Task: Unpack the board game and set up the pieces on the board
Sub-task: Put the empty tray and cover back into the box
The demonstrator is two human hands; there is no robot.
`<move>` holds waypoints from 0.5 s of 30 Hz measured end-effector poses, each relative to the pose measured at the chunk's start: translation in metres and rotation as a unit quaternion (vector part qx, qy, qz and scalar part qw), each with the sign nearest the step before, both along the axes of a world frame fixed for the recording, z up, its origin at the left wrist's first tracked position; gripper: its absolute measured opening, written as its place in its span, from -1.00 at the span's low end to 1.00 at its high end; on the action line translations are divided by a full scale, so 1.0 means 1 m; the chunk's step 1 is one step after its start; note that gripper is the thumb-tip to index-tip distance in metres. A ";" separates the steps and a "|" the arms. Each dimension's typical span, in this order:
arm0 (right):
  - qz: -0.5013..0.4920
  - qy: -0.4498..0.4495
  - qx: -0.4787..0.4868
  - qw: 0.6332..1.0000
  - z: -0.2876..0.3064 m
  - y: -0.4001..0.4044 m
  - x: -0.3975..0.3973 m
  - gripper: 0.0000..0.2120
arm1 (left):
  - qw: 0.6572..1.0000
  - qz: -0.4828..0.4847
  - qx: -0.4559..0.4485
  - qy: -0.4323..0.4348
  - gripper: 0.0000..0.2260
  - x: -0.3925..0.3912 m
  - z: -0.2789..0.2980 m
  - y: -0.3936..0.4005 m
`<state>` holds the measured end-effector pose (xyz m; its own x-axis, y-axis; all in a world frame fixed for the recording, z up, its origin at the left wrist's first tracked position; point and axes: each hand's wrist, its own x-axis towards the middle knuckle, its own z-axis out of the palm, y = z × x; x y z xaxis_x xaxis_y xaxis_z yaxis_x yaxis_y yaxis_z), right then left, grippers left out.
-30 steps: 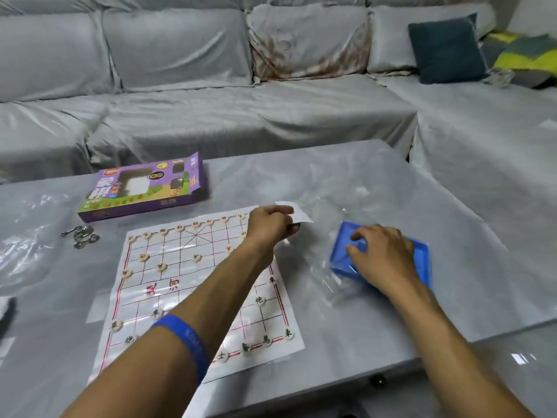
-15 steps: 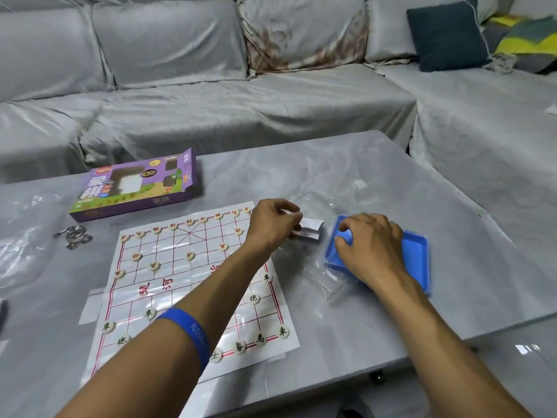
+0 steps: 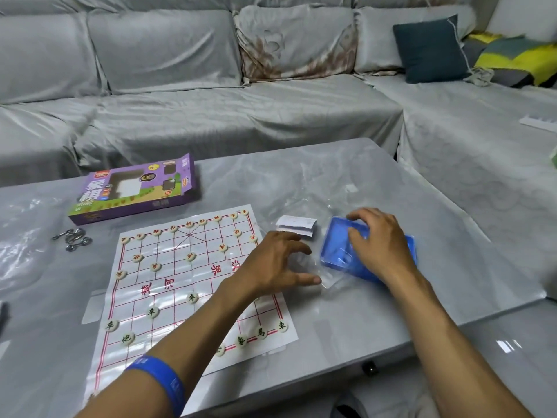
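Currently, by item:
left hand [image 3: 275, 260]: fingers spread and loose, holding nothing, over the board's right edge beside clear plastic wrap [image 3: 319, 267]
right hand [image 3: 378, 241]: fingers curled over the blue tray [image 3: 337, 251], gripping its far rim
blue tray: on the table [image 3: 376, 312], right of the board, partly in the wrap
board [image 3: 180, 285]: paper sheet, flat on the table
pieces [image 3: 153, 312]: round discs on the grid lines (red marks far side, dark marks near side)
paper slip [image 3: 297, 225]: folded, lying just beyond the left fingers, apart from them
box [image 3: 132, 188]: purple, flap open, beyond the board
metal rings [image 3: 72, 239]: left of the board
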<state>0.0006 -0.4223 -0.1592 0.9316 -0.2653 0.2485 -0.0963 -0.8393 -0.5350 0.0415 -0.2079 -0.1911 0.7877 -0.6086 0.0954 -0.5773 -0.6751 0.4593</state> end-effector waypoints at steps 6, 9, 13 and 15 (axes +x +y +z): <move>0.024 0.181 0.059 0.981 -0.004 -0.068 -0.018 -0.22 | 0.999 -0.017 0.039 0.014 -0.32 0.003 -0.005 -0.002; 0.082 0.278 0.056 0.955 -0.015 -0.084 -0.025 0.08 | 0.997 -0.046 0.057 0.005 -0.26 0.008 -0.006 0.001; 0.097 0.271 -0.025 0.957 -0.030 -0.089 -0.021 0.20 | 0.998 -0.046 0.035 -0.031 -0.28 0.015 -0.006 -0.001; 0.092 0.264 -0.042 0.959 -0.035 -0.090 -0.018 0.22 | 0.998 -0.039 0.035 -0.039 -0.40 0.016 -0.006 -0.002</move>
<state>-0.0169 -0.5123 -0.1938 0.9625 -0.0847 -0.2579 -0.1819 -0.9063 -0.3814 0.0579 -0.2096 -0.1970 0.7289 -0.6757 0.1098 -0.6622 -0.6553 0.3633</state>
